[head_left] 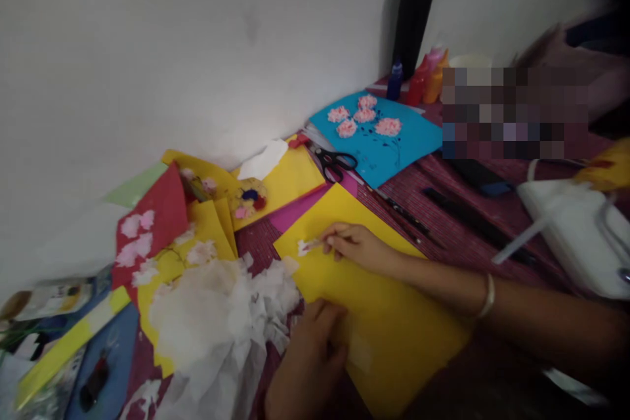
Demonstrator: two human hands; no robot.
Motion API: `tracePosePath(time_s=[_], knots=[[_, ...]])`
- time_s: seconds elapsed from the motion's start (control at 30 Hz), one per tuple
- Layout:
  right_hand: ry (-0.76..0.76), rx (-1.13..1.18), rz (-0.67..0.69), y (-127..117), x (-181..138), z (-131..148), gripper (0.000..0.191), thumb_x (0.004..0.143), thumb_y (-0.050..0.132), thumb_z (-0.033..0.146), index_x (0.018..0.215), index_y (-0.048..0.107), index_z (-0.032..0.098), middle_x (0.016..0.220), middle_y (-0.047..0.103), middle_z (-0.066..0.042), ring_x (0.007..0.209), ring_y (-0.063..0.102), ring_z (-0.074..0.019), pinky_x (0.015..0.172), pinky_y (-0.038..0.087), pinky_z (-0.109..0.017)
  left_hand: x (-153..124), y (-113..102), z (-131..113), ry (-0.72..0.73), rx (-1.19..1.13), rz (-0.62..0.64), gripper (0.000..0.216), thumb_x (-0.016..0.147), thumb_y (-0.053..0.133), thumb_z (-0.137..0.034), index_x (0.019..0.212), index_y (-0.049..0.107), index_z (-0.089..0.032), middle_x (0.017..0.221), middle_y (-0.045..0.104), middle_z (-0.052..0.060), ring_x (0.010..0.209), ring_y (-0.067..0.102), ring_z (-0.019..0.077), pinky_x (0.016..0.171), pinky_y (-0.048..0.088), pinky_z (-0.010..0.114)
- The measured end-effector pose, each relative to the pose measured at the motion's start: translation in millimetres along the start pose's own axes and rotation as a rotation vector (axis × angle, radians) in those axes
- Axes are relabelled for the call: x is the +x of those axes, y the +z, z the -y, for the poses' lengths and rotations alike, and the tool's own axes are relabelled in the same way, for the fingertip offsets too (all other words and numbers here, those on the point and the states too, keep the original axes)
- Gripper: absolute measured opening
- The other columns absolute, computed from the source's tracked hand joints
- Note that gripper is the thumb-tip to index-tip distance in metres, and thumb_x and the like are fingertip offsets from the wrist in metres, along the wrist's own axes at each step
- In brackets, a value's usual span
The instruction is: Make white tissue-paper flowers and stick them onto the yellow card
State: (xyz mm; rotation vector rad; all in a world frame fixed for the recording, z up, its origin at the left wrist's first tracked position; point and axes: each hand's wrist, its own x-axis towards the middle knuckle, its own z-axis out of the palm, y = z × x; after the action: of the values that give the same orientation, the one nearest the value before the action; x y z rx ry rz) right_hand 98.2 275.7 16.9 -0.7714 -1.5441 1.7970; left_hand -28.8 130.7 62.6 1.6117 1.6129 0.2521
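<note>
My right hand (357, 247) reaches over a yellow sheet of paper (394, 315), its thumb and fingers pinched on a small white piece of tissue paper (302, 248) near the sheet's far left corner. A bangle circles that wrist. At the sheet's left edge rests my left hand (315, 348), its fingers loosely bent and apart, with nothing visible in them. Just left of it lies a heap of crumpled white tissue paper (207, 315). Blur softens the fingertips.
Beyond the sheet lie black-handled scissors (335, 163), paintbrushes (398, 210) and a blue sheet with pink flowers (378, 164). Paint bottles (418, 82) stand near the wall. Left are a red flower card (167, 210) and a yellow strip (73, 348). A white device (575, 230) sits right.
</note>
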Motion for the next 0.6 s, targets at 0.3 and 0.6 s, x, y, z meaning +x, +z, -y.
tracePosePath(time_s=[0.3,0.6], knots=[[0.051,0.119,0.034,-4,0,-1,0.013,0.082,0.049,0.021,0.083,0.058,0.013,0.072,0.059,0.000,0.054,0.052,-0.0074,0.054,0.045,-0.021,9,11,-13,0.098,0.279,0.102,0.029,0.064,0.049,-0.004,0.087,0.053,-0.022,0.095,0.053,0.004,0.089,0.047,0.0195,0.078,0.038,0.031],[0.020,0.233,-0.013,-17,-13,23,0.024,0.081,0.053,0.037,0.077,0.054,0.014,0.070,0.061,-0.002,0.049,0.052,-0.0071,0.049,0.043,-0.021,3,-11,-7,-0.187,-0.531,-0.148,0.010,0.068,0.055,-0.018,0.068,0.044,-0.020,0.061,0.052,-0.003,0.053,0.045,0.0099,0.052,0.033,0.023]])
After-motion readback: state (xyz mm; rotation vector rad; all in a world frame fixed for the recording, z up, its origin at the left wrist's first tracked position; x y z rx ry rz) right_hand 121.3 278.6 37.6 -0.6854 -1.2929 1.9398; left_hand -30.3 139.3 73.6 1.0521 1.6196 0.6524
